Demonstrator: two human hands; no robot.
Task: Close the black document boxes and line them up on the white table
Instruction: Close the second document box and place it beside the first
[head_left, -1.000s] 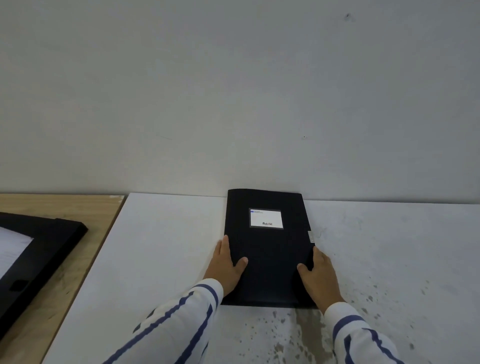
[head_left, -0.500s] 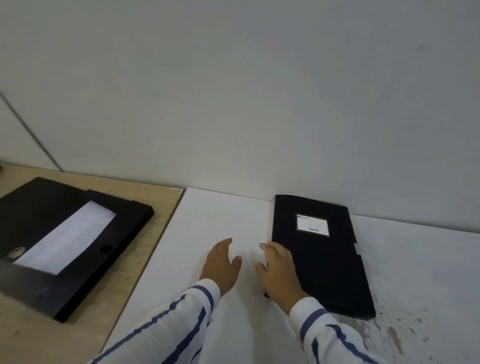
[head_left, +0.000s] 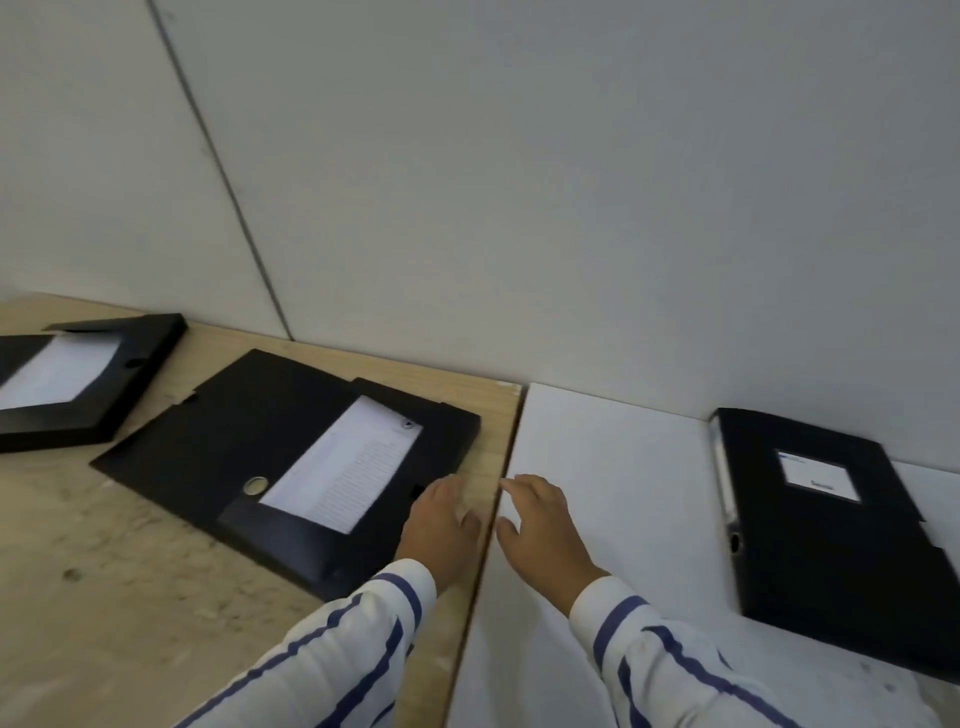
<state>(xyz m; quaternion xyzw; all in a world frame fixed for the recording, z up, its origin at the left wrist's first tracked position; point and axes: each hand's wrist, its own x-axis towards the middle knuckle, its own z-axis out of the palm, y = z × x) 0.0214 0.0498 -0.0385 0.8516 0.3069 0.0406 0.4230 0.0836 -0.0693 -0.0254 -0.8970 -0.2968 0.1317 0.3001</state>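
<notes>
A closed black document box (head_left: 826, 540) with a white label lies on the white table (head_left: 613, 467) at the right. An open black box (head_left: 291, 457) holding printed paper lies on the wooden table (head_left: 104, 571), its lid spread out to the left. A second open box (head_left: 83, 384) with paper sits at the far left. My left hand (head_left: 441, 525) hovers at the right edge of the nearer open box, fingers apart, holding nothing. My right hand (head_left: 540, 530) is over the white table near its left edge, also empty with fingers spread.
A grey wall with a vertical seam stands right behind both tables. The wooden table and the white table meet at a seam that runs between my hands. Dark stains mark the white table's near right corner (head_left: 883, 686).
The view has swung left. Both hands left the closed box and moved left; my left hand now reaches the nearer open box, and a second open box has come into view.
</notes>
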